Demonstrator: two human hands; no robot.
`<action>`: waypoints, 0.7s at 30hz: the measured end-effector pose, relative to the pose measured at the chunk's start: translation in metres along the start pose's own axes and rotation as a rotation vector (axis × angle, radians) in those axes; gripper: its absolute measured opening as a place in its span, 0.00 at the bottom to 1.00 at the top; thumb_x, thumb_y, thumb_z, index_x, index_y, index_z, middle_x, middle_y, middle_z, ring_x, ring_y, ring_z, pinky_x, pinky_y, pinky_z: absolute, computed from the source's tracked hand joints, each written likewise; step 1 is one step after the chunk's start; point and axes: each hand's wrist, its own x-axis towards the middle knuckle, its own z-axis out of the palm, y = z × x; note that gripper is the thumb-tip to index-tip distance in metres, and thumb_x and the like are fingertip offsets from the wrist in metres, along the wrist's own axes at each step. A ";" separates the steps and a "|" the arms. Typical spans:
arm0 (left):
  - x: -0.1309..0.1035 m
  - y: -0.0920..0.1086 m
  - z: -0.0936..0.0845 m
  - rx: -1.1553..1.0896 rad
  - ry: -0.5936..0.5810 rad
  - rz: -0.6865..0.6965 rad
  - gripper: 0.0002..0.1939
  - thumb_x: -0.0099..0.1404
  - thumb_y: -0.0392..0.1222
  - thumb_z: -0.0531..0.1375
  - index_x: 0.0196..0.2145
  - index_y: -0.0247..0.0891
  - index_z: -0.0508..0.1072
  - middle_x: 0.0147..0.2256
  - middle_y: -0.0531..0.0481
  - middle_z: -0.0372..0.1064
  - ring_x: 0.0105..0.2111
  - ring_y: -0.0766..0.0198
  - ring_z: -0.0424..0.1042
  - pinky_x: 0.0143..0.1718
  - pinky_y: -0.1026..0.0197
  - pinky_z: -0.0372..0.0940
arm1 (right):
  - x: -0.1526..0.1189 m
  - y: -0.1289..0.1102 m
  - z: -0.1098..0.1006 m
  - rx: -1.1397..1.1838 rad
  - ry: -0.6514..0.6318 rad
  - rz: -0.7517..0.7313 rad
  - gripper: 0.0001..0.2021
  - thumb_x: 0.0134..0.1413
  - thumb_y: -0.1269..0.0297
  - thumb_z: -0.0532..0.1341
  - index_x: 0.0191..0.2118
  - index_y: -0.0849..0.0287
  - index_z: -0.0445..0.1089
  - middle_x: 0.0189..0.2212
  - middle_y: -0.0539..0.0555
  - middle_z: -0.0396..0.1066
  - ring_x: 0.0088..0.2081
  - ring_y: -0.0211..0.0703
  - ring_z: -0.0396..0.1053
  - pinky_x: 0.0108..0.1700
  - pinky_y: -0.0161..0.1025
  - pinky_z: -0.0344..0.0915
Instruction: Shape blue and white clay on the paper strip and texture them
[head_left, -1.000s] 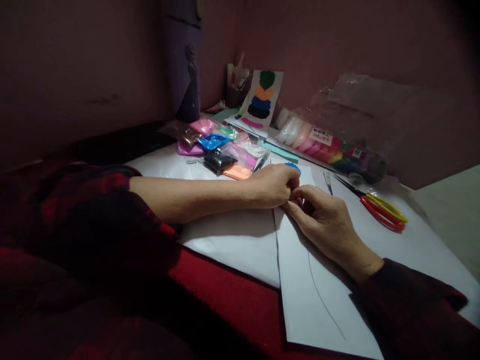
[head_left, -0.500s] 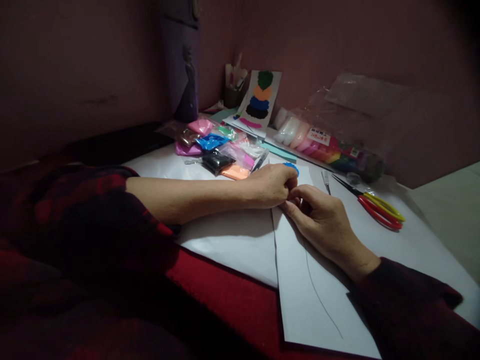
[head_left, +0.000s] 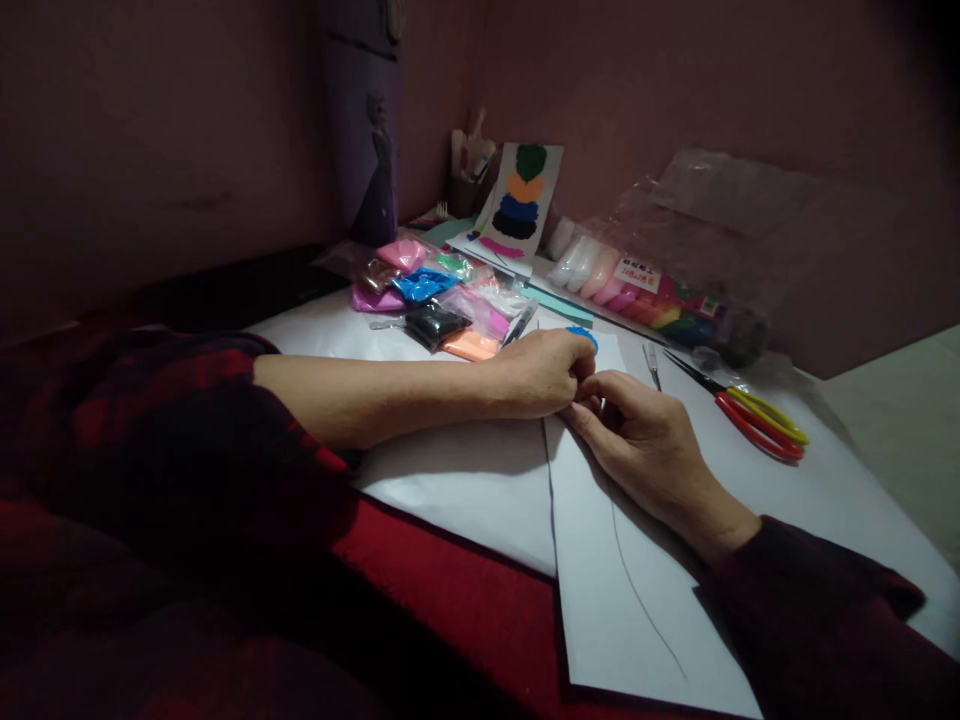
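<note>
My left hand (head_left: 541, 371) is closed over the white sheet (head_left: 600, 600), its fingers curled. Just right of it my right hand (head_left: 643, 435) is pinched, and the fingertips of both hands meet. Whatever lies between the fingers is too small or hidden to name. Beyond my left knuckles a blue patch (head_left: 583, 337) shows on the sheet. A thin curved line (head_left: 637, 585) runs down the sheet from below my right hand.
Scissors (head_left: 761, 425) and a thin tool (head_left: 652, 365) lie right. Clay packets (head_left: 427, 285) and a pen (head_left: 520, 322) lie behind my left forearm. Farther back are a painted card (head_left: 517, 205), a bag of colored clay (head_left: 637, 280) and a cup of tools (head_left: 466, 190).
</note>
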 end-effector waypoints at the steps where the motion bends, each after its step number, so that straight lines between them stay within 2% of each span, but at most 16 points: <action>1: 0.000 0.000 0.000 0.001 0.000 0.000 0.11 0.55 0.30 0.53 0.33 0.36 0.74 0.33 0.50 0.72 0.36 0.62 0.69 0.43 0.56 0.67 | 0.000 0.000 0.000 -0.001 0.000 0.000 0.04 0.54 0.63 0.61 0.30 0.57 0.68 0.25 0.50 0.70 0.23 0.37 0.63 0.26 0.36 0.56; 21: -0.001 0.002 -0.001 -0.020 -0.016 -0.001 0.10 0.55 0.29 0.53 0.32 0.35 0.72 0.32 0.50 0.72 0.35 0.63 0.69 0.41 0.57 0.67 | 0.000 -0.001 0.000 0.003 -0.009 0.017 0.04 0.54 0.64 0.61 0.31 0.57 0.68 0.26 0.50 0.70 0.23 0.37 0.63 0.26 0.36 0.56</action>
